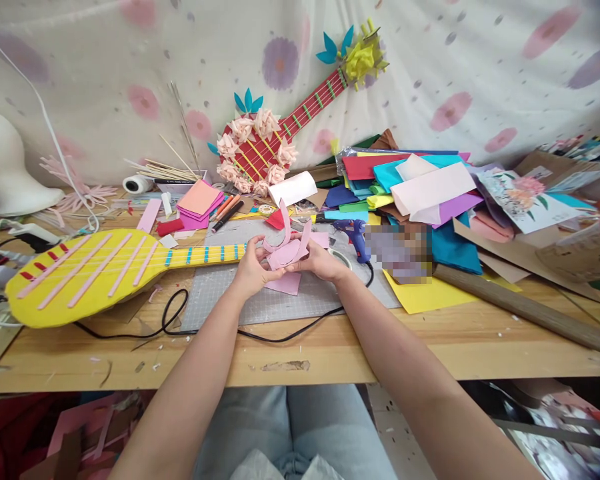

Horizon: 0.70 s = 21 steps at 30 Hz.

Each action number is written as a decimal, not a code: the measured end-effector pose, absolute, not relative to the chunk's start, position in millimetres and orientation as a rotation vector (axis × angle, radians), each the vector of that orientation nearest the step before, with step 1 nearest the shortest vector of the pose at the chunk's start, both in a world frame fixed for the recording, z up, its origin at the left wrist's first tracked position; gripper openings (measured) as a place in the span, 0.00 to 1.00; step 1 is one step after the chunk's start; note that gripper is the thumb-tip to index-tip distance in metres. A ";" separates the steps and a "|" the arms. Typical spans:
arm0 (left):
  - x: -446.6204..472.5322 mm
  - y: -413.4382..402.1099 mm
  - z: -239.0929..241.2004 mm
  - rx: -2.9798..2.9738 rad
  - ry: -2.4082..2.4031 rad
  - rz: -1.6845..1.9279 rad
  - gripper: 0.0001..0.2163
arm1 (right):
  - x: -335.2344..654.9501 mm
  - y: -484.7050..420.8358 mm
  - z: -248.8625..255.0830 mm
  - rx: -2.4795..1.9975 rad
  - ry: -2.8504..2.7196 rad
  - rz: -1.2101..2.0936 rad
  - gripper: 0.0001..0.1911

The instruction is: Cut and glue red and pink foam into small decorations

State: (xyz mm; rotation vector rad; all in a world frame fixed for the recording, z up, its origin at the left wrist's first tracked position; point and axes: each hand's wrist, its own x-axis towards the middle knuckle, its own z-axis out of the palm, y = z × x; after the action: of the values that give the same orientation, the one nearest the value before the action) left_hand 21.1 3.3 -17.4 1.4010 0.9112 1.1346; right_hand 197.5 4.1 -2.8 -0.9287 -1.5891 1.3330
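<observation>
Both my hands meet over a grey cutting mat (260, 303) and pinch a curled pink foam piece (286, 252) between them. My left hand (253, 267) grips its left side with fingers closed. On the right side, my right hand (317, 261) holds it, fingers curled. Another flat pink piece (285, 285) lies just under the hands on the mat. A yellow craft guitar (85, 273) with pink strips lies to the left, its neck reaching toward my left hand.
A blue glue gun (355, 237) sits right of my hands, its black cord (180, 320) looping over the wooden table (300, 357). Piled coloured foam sheets (405, 183) fill the back right. A red flower-trimmed guitar (280, 133) leans on the cloth backdrop. A wooden stick (520, 307) lies at right.
</observation>
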 end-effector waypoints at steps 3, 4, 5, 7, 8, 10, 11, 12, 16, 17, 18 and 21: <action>21.4 3.4 -15.8 1.378 0.927 1.132 0.38 | 198.1 4.8 -3.8 -0.929 -1.608 1.313 0.43; 21.5 3.4 -15.2 1.371 0.935 1.128 0.38 | 198.4 5.1 -4.3 -0.929 -1.613 1.308 0.43; 21.5 3.4 -14.7 1.368 0.942 1.124 0.38 | 198.6 5.5 -4.8 -0.927 -1.616 1.306 0.43; 21.6 3.2 -14.0 1.372 0.950 1.121 0.38 | 199.1 6.0 -5.5 -0.920 -1.619 1.303 0.44; 21.6 3.0 -13.8 1.377 0.951 1.122 0.38 | 199.2 6.1 -5.7 -0.917 -1.620 1.299 0.44; 21.6 2.4 -13.5 1.384 0.949 1.123 0.36 | 199.3 6.1 -5.4 -0.913 -1.625 1.293 0.44; 21.7 2.1 -13.5 1.383 0.947 1.121 0.36 | 199.2 5.9 -5.0 -0.914 -1.627 1.291 0.44; 21.8 1.9 -13.4 1.381 0.943 1.121 0.35 | 199.1 5.5 -4.5 -0.917 -1.628 1.288 0.44; 21.9 2.2 -13.9 1.376 0.937 1.137 0.35 | 198.4 4.4 -2.6 -0.916 -1.618 1.284 0.45; 21.9 2.5 -14.2 1.380 0.938 1.139 0.35 | 198.4 4.3 -2.5 -0.909 -1.614 1.293 0.45; 21.8 2.9 -14.4 1.385 0.941 1.138 0.36 | 198.4 4.3 -2.5 -0.903 -1.609 1.304 0.45; 21.7 3.8 -15.1 1.398 0.949 1.131 0.36 | 199.1 5.0 -3.3 -0.890 -1.609 1.310 0.45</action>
State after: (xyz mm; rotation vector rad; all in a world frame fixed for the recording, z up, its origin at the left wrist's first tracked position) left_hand 21.7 3.8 -15.1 1.3979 0.9493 1.1312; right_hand 199.1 5.0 -3.3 -0.8898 -1.6089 1.3102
